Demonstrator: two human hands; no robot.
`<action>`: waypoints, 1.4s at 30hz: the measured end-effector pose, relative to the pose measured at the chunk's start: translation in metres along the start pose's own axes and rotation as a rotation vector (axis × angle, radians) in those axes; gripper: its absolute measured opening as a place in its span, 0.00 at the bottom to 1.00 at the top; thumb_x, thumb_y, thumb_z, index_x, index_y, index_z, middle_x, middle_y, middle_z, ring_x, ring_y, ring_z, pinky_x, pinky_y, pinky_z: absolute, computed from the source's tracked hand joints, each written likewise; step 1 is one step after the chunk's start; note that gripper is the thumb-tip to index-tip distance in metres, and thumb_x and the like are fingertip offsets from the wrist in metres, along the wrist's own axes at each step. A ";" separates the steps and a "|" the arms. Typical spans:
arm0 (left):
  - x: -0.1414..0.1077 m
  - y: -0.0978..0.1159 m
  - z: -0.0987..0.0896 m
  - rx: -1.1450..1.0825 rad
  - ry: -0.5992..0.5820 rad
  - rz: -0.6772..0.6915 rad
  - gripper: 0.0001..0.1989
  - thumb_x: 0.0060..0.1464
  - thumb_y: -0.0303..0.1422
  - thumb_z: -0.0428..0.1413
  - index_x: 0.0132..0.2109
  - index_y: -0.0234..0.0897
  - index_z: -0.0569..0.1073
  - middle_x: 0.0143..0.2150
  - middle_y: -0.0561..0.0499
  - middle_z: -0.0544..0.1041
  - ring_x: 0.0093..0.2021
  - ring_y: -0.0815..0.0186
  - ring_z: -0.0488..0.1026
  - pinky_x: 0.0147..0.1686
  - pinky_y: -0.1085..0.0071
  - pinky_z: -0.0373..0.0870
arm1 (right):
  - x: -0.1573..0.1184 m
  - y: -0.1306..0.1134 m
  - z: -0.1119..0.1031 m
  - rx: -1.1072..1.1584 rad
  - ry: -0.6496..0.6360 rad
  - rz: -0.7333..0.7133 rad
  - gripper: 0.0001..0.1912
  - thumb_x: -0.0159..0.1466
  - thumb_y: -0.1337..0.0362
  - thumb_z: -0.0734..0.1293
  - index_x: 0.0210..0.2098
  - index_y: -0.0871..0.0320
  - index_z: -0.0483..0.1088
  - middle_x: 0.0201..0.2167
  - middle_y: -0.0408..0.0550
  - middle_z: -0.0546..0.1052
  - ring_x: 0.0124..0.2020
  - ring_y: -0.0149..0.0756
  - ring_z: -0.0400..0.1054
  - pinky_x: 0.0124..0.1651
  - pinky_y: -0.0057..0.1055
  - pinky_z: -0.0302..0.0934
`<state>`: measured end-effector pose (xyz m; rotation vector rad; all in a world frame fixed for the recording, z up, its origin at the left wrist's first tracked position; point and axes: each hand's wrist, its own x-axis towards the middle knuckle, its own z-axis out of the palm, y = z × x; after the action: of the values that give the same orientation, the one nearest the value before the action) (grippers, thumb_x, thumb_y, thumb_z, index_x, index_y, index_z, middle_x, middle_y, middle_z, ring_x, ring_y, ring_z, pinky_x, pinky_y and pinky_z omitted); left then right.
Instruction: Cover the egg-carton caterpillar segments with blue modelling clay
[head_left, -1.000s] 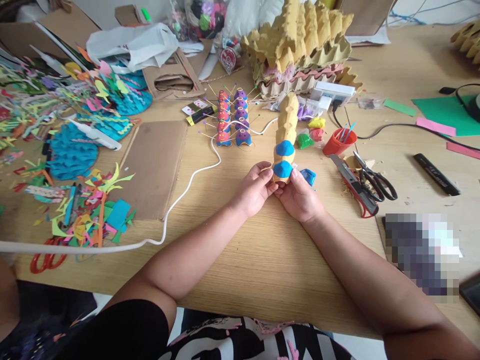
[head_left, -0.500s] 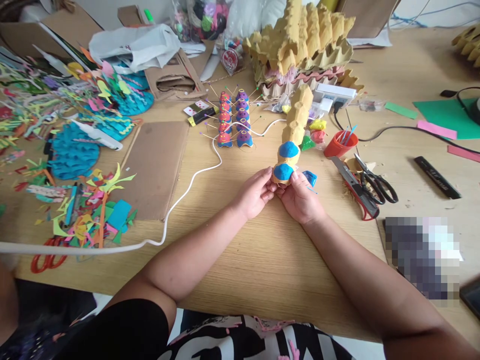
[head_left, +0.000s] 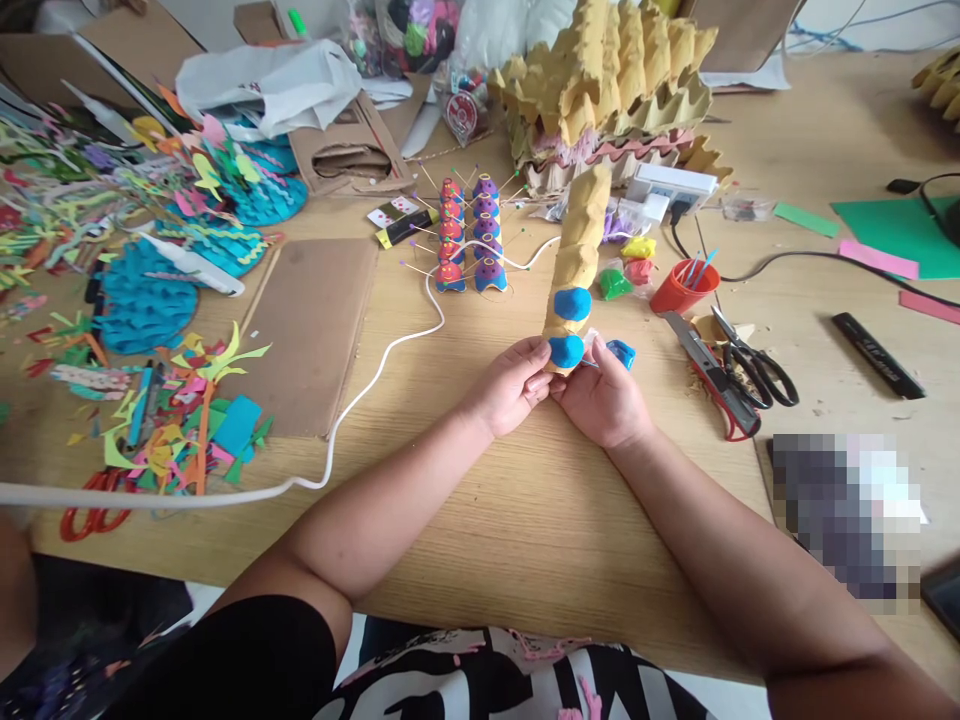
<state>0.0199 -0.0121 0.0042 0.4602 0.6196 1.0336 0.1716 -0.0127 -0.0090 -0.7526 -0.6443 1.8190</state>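
Note:
A yellow egg-carton strip (head_left: 579, 235) with two blue clay patches near its lower end is held up over the table. My left hand (head_left: 516, 388) grips that end from the left, thumb beside the lowest blue patch. On the other side my right hand (head_left: 606, 398) holds the same end, its fingers partly hidden under it. A blue clay packet (head_left: 621, 354) lies just beyond my right thumb. Behind and to the left stand a red-and-blue strip (head_left: 451, 240) and a purple-and-blue strip (head_left: 489, 240), both with pins sticking out.
A white cable (head_left: 386, 360) crosses the table. Paper scraps (head_left: 176, 440) and a cardboard sheet (head_left: 311, 335) lie left. To the right are a red cup (head_left: 682, 290), a cutter (head_left: 720, 380) and black scissors (head_left: 757, 370). Egg trays (head_left: 607, 80) are stacked behind.
The yellow strip has turned in my hands, its far end swinging to the left. My right thumb has moved off the lowest blue patch.

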 end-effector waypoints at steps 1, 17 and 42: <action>0.000 0.000 0.001 0.003 0.005 -0.002 0.23 0.52 0.42 0.80 0.36 0.35 0.76 0.31 0.58 0.80 0.20 0.83 0.58 0.27 0.80 0.67 | 0.001 0.000 0.000 0.006 0.021 0.005 0.20 0.62 0.41 0.81 0.37 0.48 0.80 0.35 0.42 0.86 0.34 0.38 0.76 0.35 0.34 0.68; 0.001 -0.002 0.002 0.054 -0.024 0.076 0.24 0.46 0.43 0.82 0.42 0.36 0.83 0.30 0.57 0.76 0.25 0.78 0.64 0.26 0.80 0.65 | 0.002 0.003 -0.002 0.072 0.057 0.016 0.23 0.57 0.46 0.86 0.32 0.52 0.75 0.26 0.38 0.72 0.28 0.30 0.63 0.32 0.29 0.64; 0.001 0.001 0.003 0.050 0.008 0.034 0.20 0.51 0.41 0.80 0.45 0.36 0.84 0.30 0.57 0.76 0.27 0.76 0.72 0.31 0.80 0.72 | 0.004 0.003 -0.001 0.072 0.097 0.046 0.22 0.68 0.44 0.79 0.31 0.52 0.73 0.23 0.37 0.68 0.26 0.30 0.62 0.33 0.30 0.67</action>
<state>0.0215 -0.0113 0.0071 0.5116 0.6478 1.0551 0.1698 -0.0099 -0.0124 -0.8069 -0.4995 1.8255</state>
